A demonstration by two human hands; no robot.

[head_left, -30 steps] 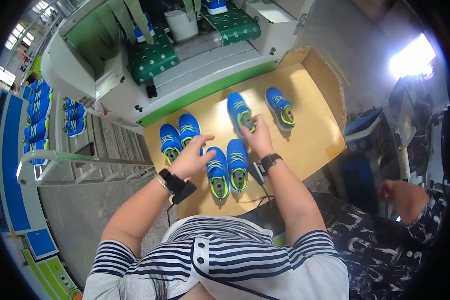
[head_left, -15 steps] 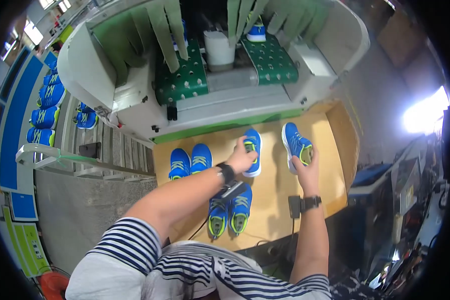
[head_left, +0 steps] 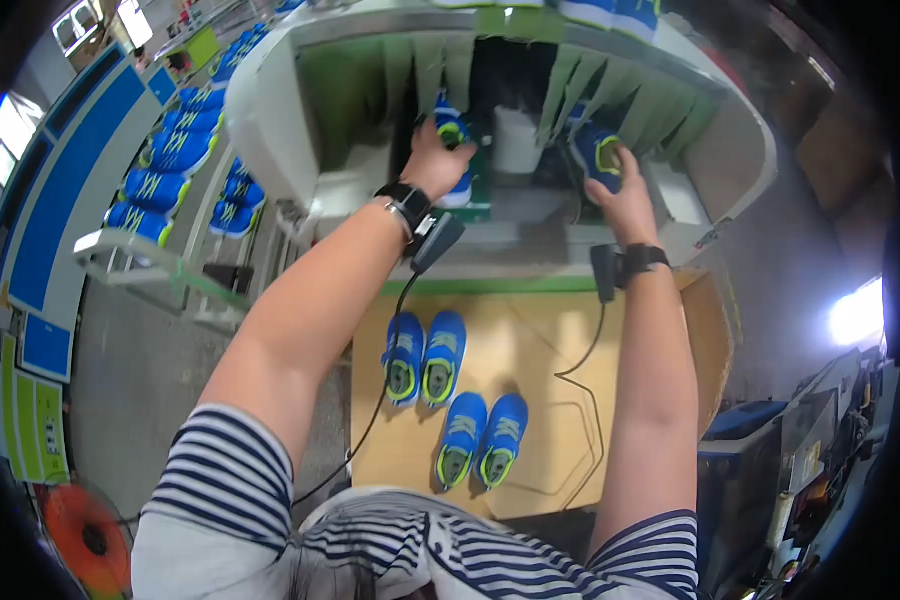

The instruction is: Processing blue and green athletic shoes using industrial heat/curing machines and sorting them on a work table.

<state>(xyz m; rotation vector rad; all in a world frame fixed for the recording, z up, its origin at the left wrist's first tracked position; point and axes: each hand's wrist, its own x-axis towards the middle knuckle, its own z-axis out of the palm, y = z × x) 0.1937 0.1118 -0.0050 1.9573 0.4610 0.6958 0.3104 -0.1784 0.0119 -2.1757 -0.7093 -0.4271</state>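
Both arms reach forward to the mouth of a white machine with hanging cloth strips. My left hand (head_left: 438,165) is closed round a blue sneaker (head_left: 454,190) with a white sole and lime lining, held at the left green belt. In my right hand (head_left: 625,200) is the matching blue sneaker (head_left: 591,143), its toe toward the strips (head_left: 580,95) on the right. Below, on the wooden table (head_left: 550,390), stand two pairs of like sneakers: one pair (head_left: 442,350) farther back, the other (head_left: 500,440) nearer me.
The machine's white housing (head_left: 745,150) curves round both sides of the opening. A rack on the left carries rows of blue sneakers (head_left: 156,190). Black cables hang from both wrists, one trailing over the table. An orange fan (head_left: 88,535) stands at lower left; dark equipment (head_left: 740,490) is at right.
My hands have carried the two sneakers forward from the table to the machine's opening. The view has shifted, and the two pairs on the table appear farther right.
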